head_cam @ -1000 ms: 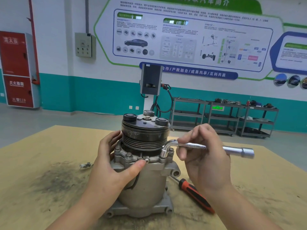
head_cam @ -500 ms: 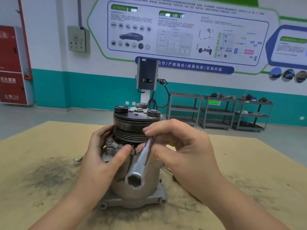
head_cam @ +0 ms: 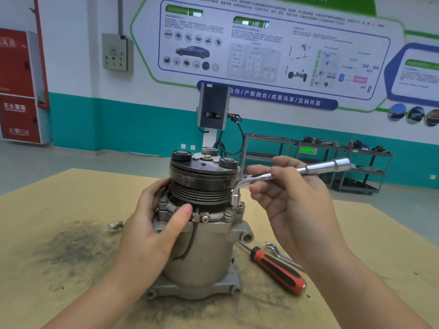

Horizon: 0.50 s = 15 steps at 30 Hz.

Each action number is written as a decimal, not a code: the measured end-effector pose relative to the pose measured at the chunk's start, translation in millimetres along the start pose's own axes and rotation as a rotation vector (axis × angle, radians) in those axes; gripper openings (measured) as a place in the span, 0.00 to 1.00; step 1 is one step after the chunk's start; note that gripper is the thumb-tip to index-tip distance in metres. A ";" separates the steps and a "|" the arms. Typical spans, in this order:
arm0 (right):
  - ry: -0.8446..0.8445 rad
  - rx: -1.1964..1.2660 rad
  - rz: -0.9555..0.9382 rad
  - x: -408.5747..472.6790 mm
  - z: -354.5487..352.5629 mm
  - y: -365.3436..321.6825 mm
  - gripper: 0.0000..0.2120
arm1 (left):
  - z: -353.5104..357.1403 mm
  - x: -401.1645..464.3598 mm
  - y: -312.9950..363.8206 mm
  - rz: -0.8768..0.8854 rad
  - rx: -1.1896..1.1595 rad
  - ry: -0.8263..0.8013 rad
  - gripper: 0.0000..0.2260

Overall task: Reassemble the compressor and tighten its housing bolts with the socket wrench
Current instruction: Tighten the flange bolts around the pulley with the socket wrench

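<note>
**Bracing the housing while the wrench sat on a flange bolt**

I saw the table (head_cam: 356,233) carrying everything – a tan board, smudged dark on its left side. The compressor (head_cam: 202,245) stood upright at its middle on its mounting feet, pulley uppermost, which put the ring of housing bolts within easy reach from above.

My left hand (head_cam: 152,233) wrapped the housing's left flank, fingers curled behind and thumb pressed on the flange, I judged to stop the body turning under torque. My right hand (head_cam: 292,203) held the socket wrench (head_cam: 316,168) loosely, fingers curled over the shaft near its bend. The short leg pointed down onto a bolt (head_cam: 235,205) at the flange's right side – the long arm ran out rightward for leverage.

A red-handled screwdriver (head_cam: 278,269) and a small bent spanner (head_cam: 280,254) lay beside the base, right of it, parked within reach.
</note>
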State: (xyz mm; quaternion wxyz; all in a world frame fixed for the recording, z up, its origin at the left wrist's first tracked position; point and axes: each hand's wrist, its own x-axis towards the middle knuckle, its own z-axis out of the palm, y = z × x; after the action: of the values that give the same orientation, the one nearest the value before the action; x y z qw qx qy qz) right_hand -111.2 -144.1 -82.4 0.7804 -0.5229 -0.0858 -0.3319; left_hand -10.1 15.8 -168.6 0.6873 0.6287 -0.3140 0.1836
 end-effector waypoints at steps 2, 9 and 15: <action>0.010 0.028 0.039 0.4 -0.5 1.4 0.07 | -0.1 0.0 -0.1 -0.001 -0.011 -0.008 0.23; -0.011 0.070 0.184 2.1 -1.6 1.7 0.07 | -0.8 -0.2 -2.0 0.013 0.002 -0.009 0.23; 0.052 0.155 0.352 7.4 -5.0 2.3 0.07 | -0.4 -0.5 0.7 0.033 0.029 -0.006 0.20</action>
State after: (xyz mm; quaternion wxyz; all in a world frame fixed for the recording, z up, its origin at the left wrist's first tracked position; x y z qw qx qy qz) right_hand -105.2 -151.1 -82.8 0.8663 -0.4594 0.0016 -0.1961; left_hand -10.9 16.4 -168.4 0.6742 0.6337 -0.3238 0.1975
